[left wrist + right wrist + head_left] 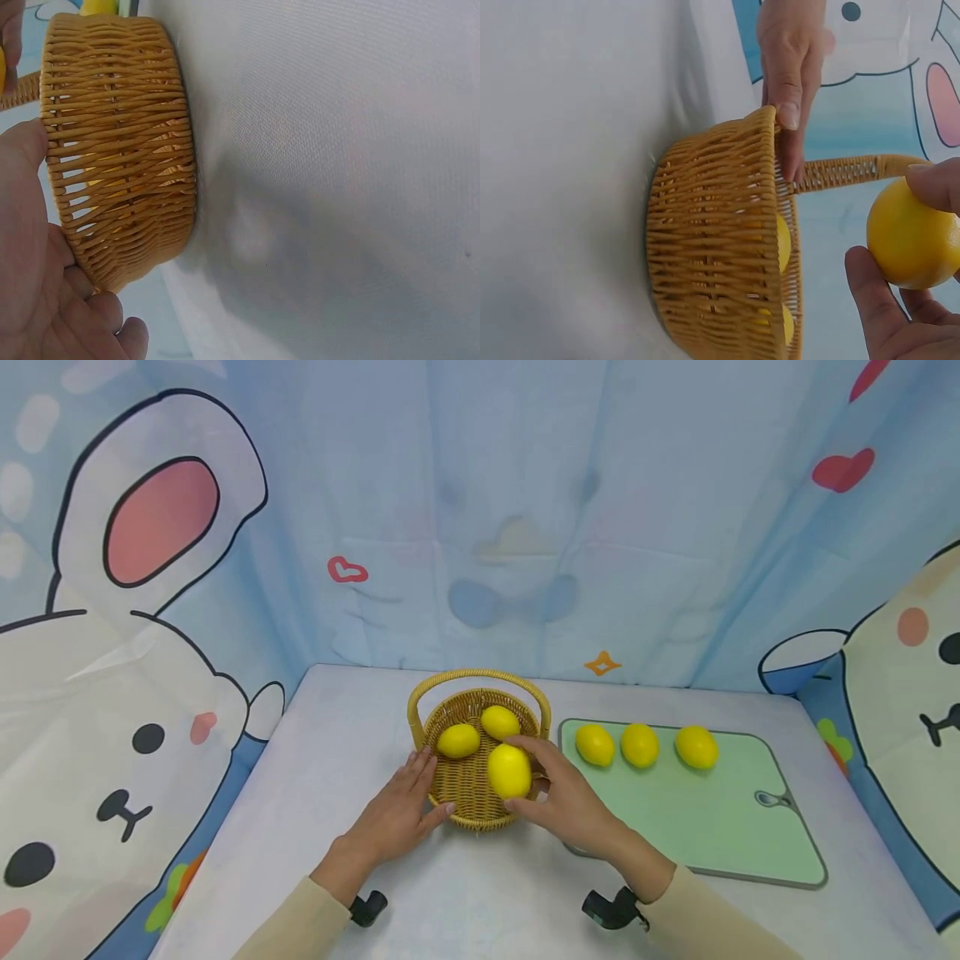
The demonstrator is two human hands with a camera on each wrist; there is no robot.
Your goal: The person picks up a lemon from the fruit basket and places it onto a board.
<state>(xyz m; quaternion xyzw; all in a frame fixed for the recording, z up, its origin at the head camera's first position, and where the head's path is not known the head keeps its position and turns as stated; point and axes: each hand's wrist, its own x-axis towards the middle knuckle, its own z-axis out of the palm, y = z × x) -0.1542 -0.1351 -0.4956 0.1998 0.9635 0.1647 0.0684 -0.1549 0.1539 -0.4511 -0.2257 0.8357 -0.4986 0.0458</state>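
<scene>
The left grip (397, 810) lies along the near-left rim of the wicker basket (480, 823), fingers fairly straight and thumb against the weave, touching rather than clasping. That light contact could be a weak spot: if the right side were bumped, the basket might slide or tilt on the worktop (315, 760).

Just right of the left fingers, inside the basket, lie a left lemon (458, 741) and, slightly farther off, a second lemon (500, 722). Both look free to roll, so a drop onto them could scatter or bruise them.

Next comes the held lemon (509, 771), pinched between the thumb and fingers of the right grip (566, 793) over the basket's right part; the right wrist view shows it above the rim. Its smooth, rounded skin might slip from a fingertip pinch, and a release too near the rim could send it outside. The arched handle (480, 674), rising beyond both grips, could snag the right fingers, since its right foot is close to them.

Right of the right grip, three lemons (640, 745) sit on a green cutting board (720, 827). The right wrist crosses its near-left edge; a nudge there might set them rolling.

No brand, label or writing can be read.
</scene>
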